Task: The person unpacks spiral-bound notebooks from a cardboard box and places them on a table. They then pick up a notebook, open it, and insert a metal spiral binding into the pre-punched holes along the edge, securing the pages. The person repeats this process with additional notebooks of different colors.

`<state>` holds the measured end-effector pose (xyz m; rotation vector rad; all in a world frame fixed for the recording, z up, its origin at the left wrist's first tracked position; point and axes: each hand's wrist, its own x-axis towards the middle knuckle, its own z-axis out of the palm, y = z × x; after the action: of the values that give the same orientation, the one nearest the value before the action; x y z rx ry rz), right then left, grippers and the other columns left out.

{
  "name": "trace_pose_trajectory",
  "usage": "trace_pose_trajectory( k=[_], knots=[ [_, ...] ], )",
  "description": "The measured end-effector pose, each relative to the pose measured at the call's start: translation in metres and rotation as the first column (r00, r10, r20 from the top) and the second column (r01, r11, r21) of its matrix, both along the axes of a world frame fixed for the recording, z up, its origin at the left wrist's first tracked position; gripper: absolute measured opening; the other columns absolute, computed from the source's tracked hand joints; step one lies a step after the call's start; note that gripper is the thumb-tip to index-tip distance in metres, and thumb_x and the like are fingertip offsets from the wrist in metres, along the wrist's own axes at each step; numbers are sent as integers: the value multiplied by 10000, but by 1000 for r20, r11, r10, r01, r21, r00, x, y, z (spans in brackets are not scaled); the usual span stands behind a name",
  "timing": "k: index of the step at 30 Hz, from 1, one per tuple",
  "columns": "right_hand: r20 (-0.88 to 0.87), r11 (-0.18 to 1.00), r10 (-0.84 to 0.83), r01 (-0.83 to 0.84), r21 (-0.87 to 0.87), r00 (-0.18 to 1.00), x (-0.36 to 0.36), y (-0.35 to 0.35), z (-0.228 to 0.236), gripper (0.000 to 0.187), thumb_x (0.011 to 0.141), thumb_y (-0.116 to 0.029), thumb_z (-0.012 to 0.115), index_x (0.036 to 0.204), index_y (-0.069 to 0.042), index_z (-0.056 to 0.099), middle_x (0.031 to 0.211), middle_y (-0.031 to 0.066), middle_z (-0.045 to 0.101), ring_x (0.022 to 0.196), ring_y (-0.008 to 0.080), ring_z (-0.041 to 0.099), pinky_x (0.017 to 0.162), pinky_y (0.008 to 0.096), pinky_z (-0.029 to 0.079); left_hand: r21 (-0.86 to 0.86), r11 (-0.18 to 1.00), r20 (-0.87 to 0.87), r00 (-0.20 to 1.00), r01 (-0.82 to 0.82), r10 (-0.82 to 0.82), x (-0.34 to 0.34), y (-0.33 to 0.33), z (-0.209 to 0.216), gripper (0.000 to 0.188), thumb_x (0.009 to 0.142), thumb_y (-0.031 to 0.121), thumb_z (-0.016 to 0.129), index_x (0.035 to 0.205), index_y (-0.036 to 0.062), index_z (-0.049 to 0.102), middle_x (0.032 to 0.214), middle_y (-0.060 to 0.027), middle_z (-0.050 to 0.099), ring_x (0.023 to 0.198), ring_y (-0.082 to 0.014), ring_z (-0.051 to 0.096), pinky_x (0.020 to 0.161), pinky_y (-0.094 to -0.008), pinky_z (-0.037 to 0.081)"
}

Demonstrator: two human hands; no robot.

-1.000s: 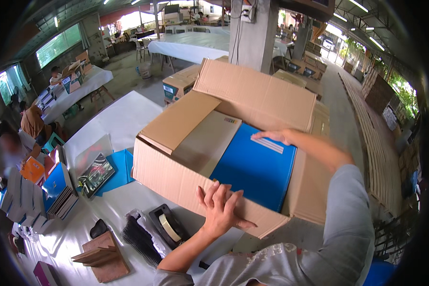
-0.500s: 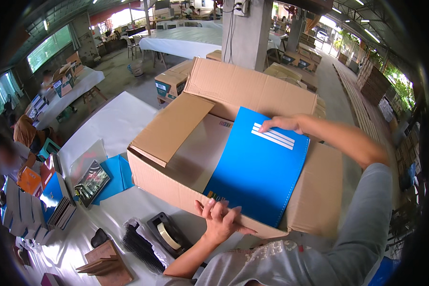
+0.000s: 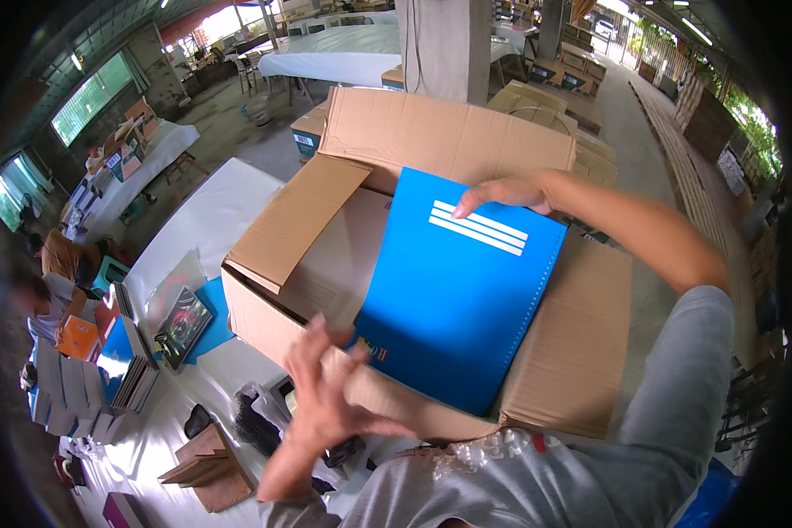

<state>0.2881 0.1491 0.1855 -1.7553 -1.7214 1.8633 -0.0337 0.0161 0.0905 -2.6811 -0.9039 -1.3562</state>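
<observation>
Right grip pinches the blue folder, its far edge raised higher above the box; left grip, spread, apparently empty, has shifted leftward, suggesting one-handed lifting.

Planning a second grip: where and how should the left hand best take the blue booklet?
Probably the left long edge of the blue booklet, the left hand coming from the left, thumb on top: that edge is clear of the left carton flap, while the right hand pinches the far edge.
</observation>
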Motion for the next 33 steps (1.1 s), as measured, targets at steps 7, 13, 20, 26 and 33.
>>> trace_pose_trajectory(
  k=[7,13,20,26,33],
  knots=[
    [-80,739,123,-38,673,989,-24,-18,13,673,832,-580,524,1321,-129,427,1324,132,453,1158,244,478,971,372,385,-638,653,395,901,408,-177,55,131,44,1323,539,504,828,1438,74,-42,1410,-296,221,1329,-406,220,1073,-493,190],
    [-253,575,250,67,816,935,0,-7,4,649,865,-611,439,1167,-44,537,1163,132,560,1071,232,523,862,364,444,-890,273,370,928,364,-31,78,151,28,991,585,472,778,1335,10,324,1241,-165,453,1167,-302,421,997,-427,324],
    [-630,829,151,249,500,762,10,4,-58,758,884,-625,340,1374,-48,329,1359,171,403,1247,210,396,975,305,378,-953,213,213,976,216,-35,69,154,16,849,543,448,795,1209,21,487,1052,-100,555,969,-233,513,844,-375,401],
    [-659,829,251,194,525,709,-2,30,-81,687,912,-585,296,1392,-95,310,1395,128,367,1245,199,383,1005,326,335,-977,92,187,982,190,-37,56,156,10,979,469,373,801,1297,43,397,1197,-110,505,1104,-278,478,960,-419,368],
    [-599,872,207,131,471,773,-11,1,-30,664,911,-586,262,1377,-118,331,1362,98,402,1192,185,413,984,331,347,-932,33,362,929,360,83,52,158,2,959,491,383,834,1277,29,414,1161,-99,530,1089,-263,491,941,-397,383]
  ],
)
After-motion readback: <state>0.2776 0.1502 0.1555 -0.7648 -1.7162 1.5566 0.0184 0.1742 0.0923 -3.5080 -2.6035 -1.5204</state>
